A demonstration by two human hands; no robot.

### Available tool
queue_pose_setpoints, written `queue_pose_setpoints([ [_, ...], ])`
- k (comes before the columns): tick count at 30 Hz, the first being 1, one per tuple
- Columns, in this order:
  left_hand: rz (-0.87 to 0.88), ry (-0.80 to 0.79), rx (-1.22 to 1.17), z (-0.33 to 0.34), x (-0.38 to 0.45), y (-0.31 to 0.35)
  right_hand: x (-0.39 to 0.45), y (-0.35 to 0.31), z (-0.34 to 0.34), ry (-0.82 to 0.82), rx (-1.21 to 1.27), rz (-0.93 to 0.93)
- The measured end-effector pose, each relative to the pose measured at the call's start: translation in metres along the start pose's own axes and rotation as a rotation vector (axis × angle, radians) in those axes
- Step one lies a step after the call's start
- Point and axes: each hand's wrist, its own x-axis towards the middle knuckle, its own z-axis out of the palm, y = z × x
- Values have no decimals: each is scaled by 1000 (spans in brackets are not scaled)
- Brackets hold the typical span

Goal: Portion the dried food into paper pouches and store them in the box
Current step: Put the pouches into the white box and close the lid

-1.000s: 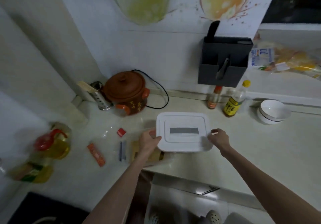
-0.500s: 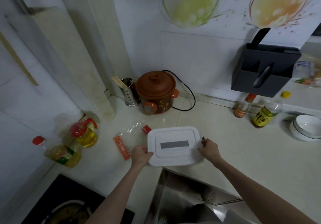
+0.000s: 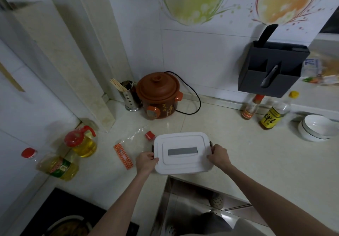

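Observation:
A white lidded box with a grey strip on its lid stands on the counter just behind the sink's corner. My left hand grips its left side and my right hand grips its right side at a dark latch. The lid is on, so the inside is hidden. A clear plastic bag with an orange strip lies flat on the counter to the box's left, and a small red packet sits by the box's back left corner.
A brown clay cooker with a black cord and a chopstick holder stand at the back. Oil bottles sit left, sauce bottles and white bowls right. The steel sink lies below, the stove bottom left.
The view has swung left and up. The box has slid left on the counter between both hands, which keep hold of its sides.

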Motion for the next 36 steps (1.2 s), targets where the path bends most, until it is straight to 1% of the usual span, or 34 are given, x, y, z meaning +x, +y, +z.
queue_pose_setpoints([
  [5,-25,-20,40,-3,2,2,5,-2,-1,-39,-33,1],
  [10,-67,-28,68,-2,10,7,13,-6,2,-16,-68,22],
  [16,-61,-42,118,-4,16,5,23,-2,0,-47,-144,16],
  [20,-98,-66,190,-8,17,9,24,-2,3,-68,-106,87],
  [24,-167,-116,169,-4,15,15,18,-7,5,-47,-70,92],
  [27,-133,-121,158,1,12,17,15,-8,7,-2,-55,43],
  [29,-96,-121,170,4,9,18,14,-7,7,7,-57,75],
  [32,-62,-133,185,3,5,17,13,-9,7,-29,-92,105],
  [36,-57,-136,142,5,3,11,14,-11,7,-72,-86,111],
])
